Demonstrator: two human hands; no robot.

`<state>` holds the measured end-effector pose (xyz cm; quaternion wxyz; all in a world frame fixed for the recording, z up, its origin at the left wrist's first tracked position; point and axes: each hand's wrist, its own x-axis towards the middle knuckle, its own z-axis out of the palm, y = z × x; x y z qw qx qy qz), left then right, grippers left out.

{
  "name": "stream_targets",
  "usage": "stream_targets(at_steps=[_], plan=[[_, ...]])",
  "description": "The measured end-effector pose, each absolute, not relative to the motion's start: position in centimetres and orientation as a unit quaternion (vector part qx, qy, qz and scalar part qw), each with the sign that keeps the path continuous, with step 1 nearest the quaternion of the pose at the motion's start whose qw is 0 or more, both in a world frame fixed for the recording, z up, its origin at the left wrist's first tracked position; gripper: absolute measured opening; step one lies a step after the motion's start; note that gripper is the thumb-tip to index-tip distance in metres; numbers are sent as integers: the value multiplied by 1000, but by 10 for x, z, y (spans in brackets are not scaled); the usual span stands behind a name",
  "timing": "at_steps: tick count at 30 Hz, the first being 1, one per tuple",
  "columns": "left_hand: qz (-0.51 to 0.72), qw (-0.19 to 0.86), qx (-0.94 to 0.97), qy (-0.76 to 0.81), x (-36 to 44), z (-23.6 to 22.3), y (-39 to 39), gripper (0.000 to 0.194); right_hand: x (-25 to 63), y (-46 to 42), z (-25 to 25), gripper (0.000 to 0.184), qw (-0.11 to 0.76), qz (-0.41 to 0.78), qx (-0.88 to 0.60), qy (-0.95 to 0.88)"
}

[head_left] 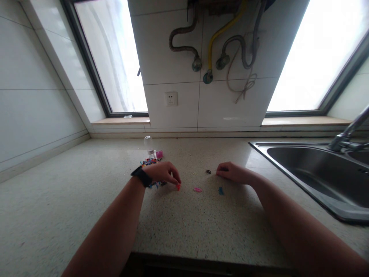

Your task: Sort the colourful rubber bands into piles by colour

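My left hand (pixel 167 172), with a dark band on its wrist, is closed in a pinch at the counter. Its fingertips are on a small red bunch (pixel 178 187) that looks like elastic bands. Partly hidden behind that hand lies a multicoloured pile (pixel 148 162) of similar pieces. My right hand (pixel 230 172) rests on the counter with its fingers drawn together; whatever they hold, if anything, is hidden. Just left of it sits a small black bunch (pixel 208 171). Pink pieces (pixel 198 189) and blue pieces (pixel 221 191) lie apart nearer me, and faint pale pieces (pixel 194 173) lie between the hands.
A clear bottle (pixel 148 144) stands behind the pile, with a pink cap (pixel 159 154) beside it. To the right, a steel sink (pixel 300 192) with a faucet (pixel 346 136) is set into the speckled counter (pixel 184 231). Pipes and a socket (pixel 171 99) are on the tiled wall.
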<state>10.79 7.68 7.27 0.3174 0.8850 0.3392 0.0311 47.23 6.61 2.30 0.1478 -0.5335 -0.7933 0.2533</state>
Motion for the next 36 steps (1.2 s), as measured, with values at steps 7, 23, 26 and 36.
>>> stream_targets(at_steps=[7, 23, 26, 36], plan=[[18, 282, 893, 350, 105, 69, 83, 24, 470, 63, 28, 34, 146, 253, -531, -796], [58, 259, 903, 339, 112, 56, 89, 16, 471, 66, 24, 34, 148, 246, -529, -798], [67, 259, 903, 336, 113, 55, 88, 15, 471, 66, 25, 35, 147, 246, -528, -799], [238, 231, 866, 373, 102, 69, 90, 34, 466, 59, 31, 33, 156, 227, -531, -802]])
